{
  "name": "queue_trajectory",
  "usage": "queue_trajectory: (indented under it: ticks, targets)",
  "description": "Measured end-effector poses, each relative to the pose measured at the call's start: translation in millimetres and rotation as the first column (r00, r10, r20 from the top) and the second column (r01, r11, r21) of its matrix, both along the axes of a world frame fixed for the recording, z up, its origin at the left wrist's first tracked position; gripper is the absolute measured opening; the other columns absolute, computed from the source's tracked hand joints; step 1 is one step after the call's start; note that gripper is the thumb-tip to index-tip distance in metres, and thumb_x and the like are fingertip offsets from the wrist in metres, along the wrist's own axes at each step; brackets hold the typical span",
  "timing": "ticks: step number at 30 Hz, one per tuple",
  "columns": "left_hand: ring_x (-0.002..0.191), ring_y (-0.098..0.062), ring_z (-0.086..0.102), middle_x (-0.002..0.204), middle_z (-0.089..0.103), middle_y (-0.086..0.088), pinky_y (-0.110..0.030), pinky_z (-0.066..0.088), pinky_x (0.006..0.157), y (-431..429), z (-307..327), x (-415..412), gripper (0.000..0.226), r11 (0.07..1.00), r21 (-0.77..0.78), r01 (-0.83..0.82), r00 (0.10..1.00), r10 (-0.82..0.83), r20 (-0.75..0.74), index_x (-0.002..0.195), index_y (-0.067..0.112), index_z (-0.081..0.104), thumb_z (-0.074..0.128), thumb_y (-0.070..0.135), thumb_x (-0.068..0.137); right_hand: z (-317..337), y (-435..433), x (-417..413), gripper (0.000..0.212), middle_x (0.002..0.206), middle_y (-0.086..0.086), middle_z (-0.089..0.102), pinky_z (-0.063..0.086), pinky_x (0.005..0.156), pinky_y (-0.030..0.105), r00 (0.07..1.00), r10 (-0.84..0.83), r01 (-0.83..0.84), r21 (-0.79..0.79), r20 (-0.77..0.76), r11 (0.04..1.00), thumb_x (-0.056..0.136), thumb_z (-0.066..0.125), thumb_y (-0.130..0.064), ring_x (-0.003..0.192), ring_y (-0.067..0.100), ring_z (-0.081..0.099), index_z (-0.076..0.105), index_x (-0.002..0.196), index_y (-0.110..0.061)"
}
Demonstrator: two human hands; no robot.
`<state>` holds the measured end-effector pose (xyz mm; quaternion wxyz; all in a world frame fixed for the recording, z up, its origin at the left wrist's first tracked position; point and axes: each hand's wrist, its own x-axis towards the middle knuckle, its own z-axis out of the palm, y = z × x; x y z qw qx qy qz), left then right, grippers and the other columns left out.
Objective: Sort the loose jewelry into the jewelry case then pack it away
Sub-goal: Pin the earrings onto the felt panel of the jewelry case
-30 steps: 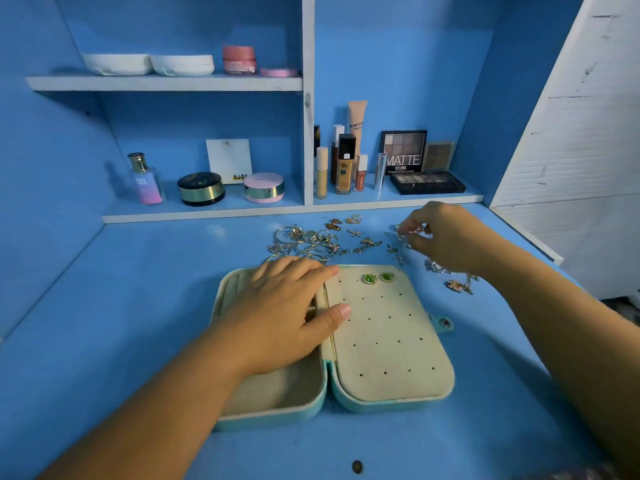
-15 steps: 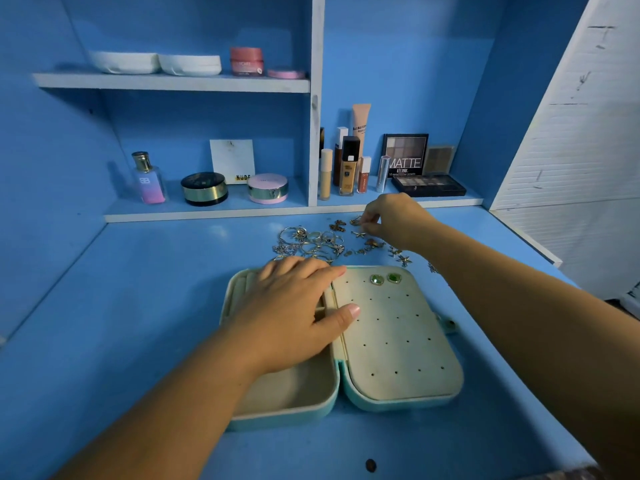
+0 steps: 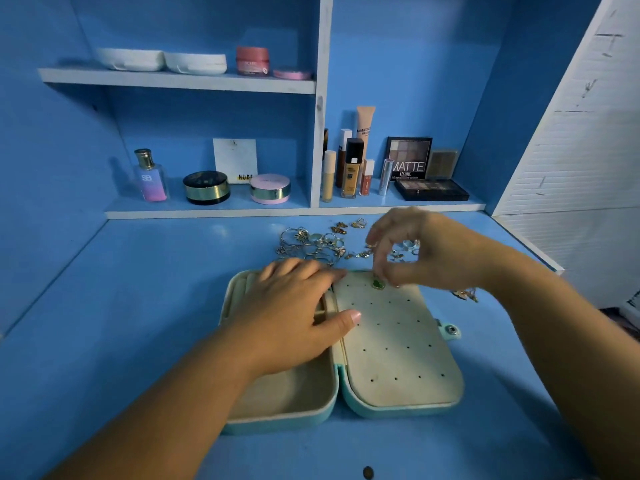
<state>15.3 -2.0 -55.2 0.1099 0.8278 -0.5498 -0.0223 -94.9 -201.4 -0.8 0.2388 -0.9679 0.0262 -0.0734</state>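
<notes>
Head view: I see the left hand (image 3: 294,313) flat, fingers straight, resting on the open jewelry case (image 3: 398,358). The right hand (image 3: 429,251) is blurred, fingers curled above the green earring (image 3: 378,284) on the case's panel; I can't tell if it grips anything. Loose jewelry (image 3: 311,244) lies just behind the case.

A white upright divider (image 3: 323,98) is rising from the pale lower shelf (image 3: 207,213). Left of the divider, a white upper shelf (image 3: 173,79) is crossing the blue back wall (image 3: 207,123). Below the divider, the blue desktop (image 3: 138,306) is catching a soft glare. Far right of the divider, a scuffed white slatted panel (image 3: 581,133) is standing.
</notes>
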Motion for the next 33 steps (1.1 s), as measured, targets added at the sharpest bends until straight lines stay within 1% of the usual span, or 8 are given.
queue_trajectory:
  ticks: [6, 8, 10, 12, 14, 18, 25, 33]
  targets:
    - [0.135, -0.001, 0.017, 0.145, 0.027, 0.027, -0.027, 0.013, 0.111, 0, 1, 0, 0.088, 1.0, -0.023, -0.014, 1.0, 0.014, -0.001, 0.147, 0.044, 0.022, 0.005, 0.082, 0.069, -26, 3, -17, 0.014, 0.109, -0.02, 0.055, 0.034, 0.089, 0.015, 0.998, 0.063, -0.063, -0.035, 0.008, 0.997, 0.074, 0.078, -0.027, 0.108, -0.001, 0.045, 0.075, 0.082, -0.038]
    - [0.136, -0.001, 0.017, 0.146, 0.026, 0.028, -0.029, 0.013, 0.112, 1, 0, -1, 0.088, 1.0, -0.017, -0.019, 1.0, 0.018, -0.01, 0.147, 0.046, 0.021, 0.005, 0.082, 0.069, -25, -11, -19, 0.022, 0.106, -0.018, 0.058, 0.037, 0.089, 0.01, 0.994, -0.025, 0.019, 0.057, 0.11, 0.998, 0.078, 0.075, -0.021, 0.106, 0.002, 0.052, 0.072, 0.088, -0.04]
    - [0.137, 0.0, 0.016, 0.146, 0.025, 0.029, -0.029, 0.012, 0.114, 0, 1, -1, 0.087, 1.0, -0.015, -0.022, 1.0, 0.021, -0.023, 0.147, 0.047, 0.02, 0.005, 0.083, 0.069, -30, -33, -17, 0.025, 0.102, -0.014, 0.059, 0.045, 0.089, 0.019, 0.962, -0.183, 0.167, 0.094, 0.201, 0.981, 0.083, 0.068, -0.016, 0.096, 0.01, 0.059, 0.071, 0.091, -0.039]
    - [0.136, 0.0, 0.015, 0.146, 0.025, 0.029, -0.029, 0.012, 0.113, 1, 0, -2, 0.087, 1.0, -0.009, -0.024, 0.999, 0.024, -0.032, 0.147, 0.048, 0.02, 0.006, 0.083, 0.069, -41, -56, -13, 0.022, 0.101, -0.01, 0.059, 0.048, 0.086, 0.031, 0.926, -0.315, 0.32, 0.01, 0.206, 0.947, 0.086, 0.065, -0.017, 0.096, 0.019, 0.058, 0.071, 0.094, -0.036]
    - [0.135, 0.001, 0.017, 0.145, 0.026, 0.03, -0.028, 0.013, 0.113, 0, 0, -2, 0.087, 1.0, -0.015, -0.023, 0.999, 0.023, -0.027, 0.147, 0.048, 0.021, 0.006, 0.083, 0.069, -52, -70, -11, 0.018, 0.103, -0.006, 0.059, 0.043, 0.089, 0.031, 0.911, -0.371, 0.384, -0.038, 0.181, 0.923, 0.087, 0.065, -0.018, 0.103, 0.021, 0.053, 0.072, 0.097, -0.032]
    - [0.133, 0.002, 0.019, 0.143, 0.028, 0.031, -0.026, 0.013, 0.111, 0, -2, -1, 0.084, 1.0, -0.021, -0.021, 0.999, 0.02, -0.028, 0.146, 0.047, 0.024, 0.009, 0.083, 0.072, -63, -72, -2, 0.015, 0.107, 0.0, 0.06, 0.037, 0.089, 0.027, 0.908, -0.375, 0.391, -0.056, 0.187, 0.918, 0.089, 0.064, -0.019, 0.106, 0.023, 0.047, 0.073, 0.1, -0.026]
    - [0.135, -0.002, 0.021, 0.144, 0.032, 0.026, -0.024, 0.012, 0.107, 0, -1, 0, 0.084, 0.999, -0.029, -0.029, 0.999, 0.028, -0.027, 0.146, 0.045, 0.028, 0.012, 0.082, 0.072, -69, -68, 14, 0.019, 0.109, 0.005, 0.061, 0.041, 0.089, 0.04, 0.887, -0.409, 0.445, -0.161, 0.213, 0.881, 0.092, 0.058, -0.018, 0.103, 0.032, 0.046, 0.072, 0.104, -0.021]
    - [0.135, -0.003, 0.022, 0.144, 0.033, 0.025, -0.028, 0.014, 0.11, 0, -1, 0, 0.084, 0.999, -0.026, -0.025, 0.999, 0.024, -0.035, 0.146, 0.044, 0.029, 0.012, 0.082, 0.073, -66, -62, 13, 0.016, 0.108, 0.003, 0.059, 0.04, 0.089, 0.042, 0.902, -0.374, 0.412, -0.172, 0.218, 0.895, 0.09, 0.063, -0.023, 0.101, 0.028, 0.041, 0.073, 0.103, -0.023]
